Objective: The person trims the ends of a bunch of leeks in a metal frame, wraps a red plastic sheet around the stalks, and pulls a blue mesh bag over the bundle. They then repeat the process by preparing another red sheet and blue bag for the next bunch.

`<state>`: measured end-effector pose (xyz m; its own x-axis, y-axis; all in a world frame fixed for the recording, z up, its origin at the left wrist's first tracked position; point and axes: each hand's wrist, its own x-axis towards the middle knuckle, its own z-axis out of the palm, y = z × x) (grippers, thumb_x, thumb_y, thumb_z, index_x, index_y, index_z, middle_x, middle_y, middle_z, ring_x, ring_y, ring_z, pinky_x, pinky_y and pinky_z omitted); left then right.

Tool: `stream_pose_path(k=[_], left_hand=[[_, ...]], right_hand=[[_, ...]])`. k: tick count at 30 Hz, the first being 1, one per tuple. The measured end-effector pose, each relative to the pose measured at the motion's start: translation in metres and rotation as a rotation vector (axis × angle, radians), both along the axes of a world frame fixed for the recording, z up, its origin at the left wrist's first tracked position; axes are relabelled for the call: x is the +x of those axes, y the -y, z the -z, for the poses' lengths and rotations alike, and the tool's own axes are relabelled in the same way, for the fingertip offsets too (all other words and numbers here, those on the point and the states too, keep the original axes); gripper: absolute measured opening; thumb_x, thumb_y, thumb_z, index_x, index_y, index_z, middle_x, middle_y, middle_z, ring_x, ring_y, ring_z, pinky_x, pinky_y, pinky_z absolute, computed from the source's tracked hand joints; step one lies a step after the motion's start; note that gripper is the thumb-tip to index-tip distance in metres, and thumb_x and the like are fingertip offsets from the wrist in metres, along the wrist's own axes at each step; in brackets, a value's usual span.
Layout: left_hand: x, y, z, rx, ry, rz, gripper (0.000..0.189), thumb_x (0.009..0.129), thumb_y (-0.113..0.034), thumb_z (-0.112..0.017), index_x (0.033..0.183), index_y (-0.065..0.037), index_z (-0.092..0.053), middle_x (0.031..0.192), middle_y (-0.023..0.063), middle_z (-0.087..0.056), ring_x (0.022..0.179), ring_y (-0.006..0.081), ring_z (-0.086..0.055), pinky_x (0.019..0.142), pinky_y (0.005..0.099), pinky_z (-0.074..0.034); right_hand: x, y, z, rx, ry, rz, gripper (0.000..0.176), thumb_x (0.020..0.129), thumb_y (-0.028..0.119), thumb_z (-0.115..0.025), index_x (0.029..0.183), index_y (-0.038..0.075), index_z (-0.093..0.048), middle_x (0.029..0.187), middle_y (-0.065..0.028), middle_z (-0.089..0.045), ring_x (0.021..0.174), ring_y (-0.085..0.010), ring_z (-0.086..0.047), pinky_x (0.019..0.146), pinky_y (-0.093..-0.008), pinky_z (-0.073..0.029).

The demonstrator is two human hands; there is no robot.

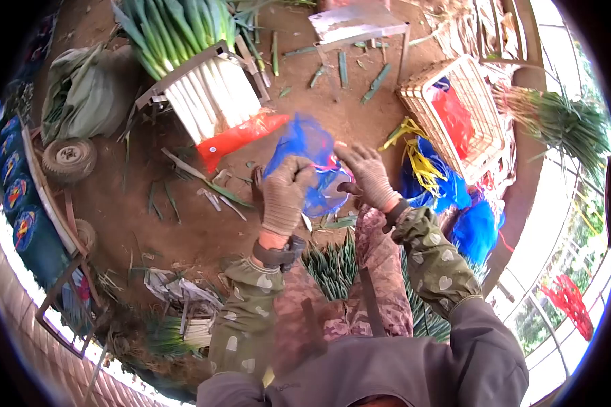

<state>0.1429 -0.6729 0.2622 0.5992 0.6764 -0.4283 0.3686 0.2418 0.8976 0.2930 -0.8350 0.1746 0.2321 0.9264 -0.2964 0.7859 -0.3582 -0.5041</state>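
Loosely crumpled blue mesh bag [310, 163]

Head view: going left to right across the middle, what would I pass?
Wheel → red bag → left hand gripping the blue bag → right hand → yellow ties → basket → far-right leeks.

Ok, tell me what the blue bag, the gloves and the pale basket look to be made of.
Blue bag: probably thin plastic mesh or film. It is translucent with a slight sheen, and light shows through it.
Left hand and right hand: covered in what looks like knit cloth, matte, brownish and finely textured.
Basket: an open lattice of pale strips, either cane or plastic. The look leaves it open.
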Motion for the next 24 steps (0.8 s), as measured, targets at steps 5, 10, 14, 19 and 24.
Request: stream_pose_path(k=[5, 10, 14, 19, 24], left_hand=[[-0.016, -0.003, -0.009, -0.034, -0.124, 0.168, 0.006, 0.090, -0.005, -0.066, 0.093, 0.000, -0.067, 0.080, 0.0020, -0.062, 0.077, 0.0081, -0.055, 0.068, 0.0269, -0.048], [-0.067, -0.033, -0.004, 0.576, -0.355, 0.568, 0.019, 0.084, -0.010, -0.068, 0.101, -0.003, -0.068, 0.092, 0.0122, -0.068, 0.081, 0.0277, -0.067, 0.070, 0.0387, -0.053], [-0.151, -0.092, 0.055, 1.000, -0.671, 0.439, 0.022, 0.079, -0.002, -0.061, 0.100, -0.003, -0.068, 0.096, 0.0161, -0.068, 0.089, 0.0347, -0.067, 0.077, 0.0411, -0.054], [-0.228, -0.126, 0.090, 0.313, -0.498, -0.357, 0.023, 0.075, 0.007, -0.057, 0.090, -0.003, -0.070, 0.087, 0.0115, -0.067, 0.081, 0.0246, -0.064, 0.079, 0.0353, -0.051], [-0.211, -0.032, 0.072, -0.117, -0.228, -0.327, 0.013, 0.092, -0.009, -0.061, 0.101, -0.008, -0.071, 0.080, 0.0043, -0.067, 0.071, 0.0143, -0.063, 0.059, 0.0335, -0.049]], right_hand=[[-0.015, -0.011, 0.051, 0.207, -0.258, -0.064, 0.034, 0.084, 0.020, -0.066, 0.117, 0.011, -0.067, 0.090, -0.0143, -0.069, 0.091, -0.0354, -0.065, 0.087, -0.0464, -0.048], [0.014, 0.017, 0.025, 0.070, -0.126, 0.471, 0.027, 0.074, 0.006, -0.062, 0.099, 0.008, -0.069, 0.081, -0.0176, -0.069, 0.078, -0.0397, -0.066, 0.074, -0.0470, -0.050], [0.000, 0.029, -0.044, -0.216, 0.126, -0.171, 0.011, 0.082, 0.016, -0.064, 0.090, 0.009, -0.067, 0.075, -0.0145, -0.068, 0.071, -0.0354, -0.064, 0.069, -0.0467, -0.051], [-0.006, 0.072, -0.012, -0.322, -0.010, 0.128, 0.013, 0.083, 0.016, -0.063, 0.091, 0.007, -0.069, 0.082, -0.0142, -0.069, 0.077, -0.0323, -0.068, 0.072, -0.0421, -0.053], [0.035, 0.031, 0.060, 0.070, -0.952, 1.506, 0.017, 0.096, 0.020, -0.058, 0.094, 0.007, -0.068, 0.079, -0.0061, -0.067, 0.071, -0.0228, -0.065, 0.070, -0.0370, -0.055]])
